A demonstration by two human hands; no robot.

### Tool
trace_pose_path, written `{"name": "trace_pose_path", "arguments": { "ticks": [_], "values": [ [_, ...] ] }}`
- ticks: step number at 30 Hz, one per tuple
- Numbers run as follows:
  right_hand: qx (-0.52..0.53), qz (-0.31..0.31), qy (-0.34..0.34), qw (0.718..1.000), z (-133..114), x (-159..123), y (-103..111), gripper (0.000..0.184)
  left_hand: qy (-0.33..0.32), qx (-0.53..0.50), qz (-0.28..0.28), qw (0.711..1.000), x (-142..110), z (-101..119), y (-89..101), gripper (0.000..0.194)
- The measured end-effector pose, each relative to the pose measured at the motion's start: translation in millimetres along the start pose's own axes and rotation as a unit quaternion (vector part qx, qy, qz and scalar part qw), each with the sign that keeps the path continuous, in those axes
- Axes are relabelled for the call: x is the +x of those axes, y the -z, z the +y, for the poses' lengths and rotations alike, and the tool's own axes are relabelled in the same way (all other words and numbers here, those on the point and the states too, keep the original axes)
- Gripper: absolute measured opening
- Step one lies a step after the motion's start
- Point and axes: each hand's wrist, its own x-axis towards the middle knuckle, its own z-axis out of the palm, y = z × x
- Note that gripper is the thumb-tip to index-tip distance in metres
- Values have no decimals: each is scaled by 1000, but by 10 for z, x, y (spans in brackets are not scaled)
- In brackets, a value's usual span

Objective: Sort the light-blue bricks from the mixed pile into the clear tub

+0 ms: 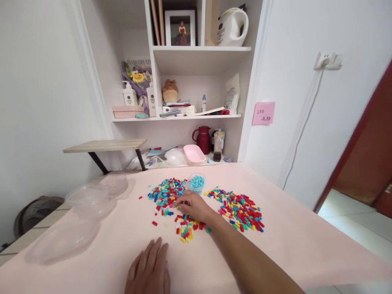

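My left hand lies flat at the near side of the pink tabletop, fingers stretched out, holding nothing. My right hand reaches to the near right edge of a pile of mixed-colour toy bricks; its fingers are bent down and drawn together, and whatever is between the tips is hidden. Just beyond it stands a small clear container with light blue bricks inside. A smaller group of bricks, mostly red and yellow, lies below the right wrist. To the right spreads another brick pile.
Several clear plastic containers line the table's left side. At the back are a pink tray, a dark red jug and a bottle. A small raised wooden shelf stands back left. Wall shelves rise behind.
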Motion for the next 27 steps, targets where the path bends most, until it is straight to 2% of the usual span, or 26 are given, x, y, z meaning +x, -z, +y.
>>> {"name": "trace_pose_path", "arguments": {
  "ticks": [9, 15, 19, 23, 27],
  "values": [
    [-82, -63, 27, 994, -74, -37, -83, 29, 24, -17, -10, 1000, -18, 31, -15, 40],
    [-98, -46, 30, 994, -111, -34, -99, 27, 25, -25, -13, 999, -43, 28, -42, 41],
    [-136, -45, 72, 987, -188, -41, -134, 39, 28, -24, -17, 999, -46, 39, -41, 41],
    [-197, -93, 96, 971, -293, -39, -183, 57, -5, -6, -2, 1000, -46, -28, -53, 40],
    [-192, -113, 81, 971, -329, -24, -168, 48, -63, 10, 26, 998, -63, -137, -94, 42]
  ]
}}
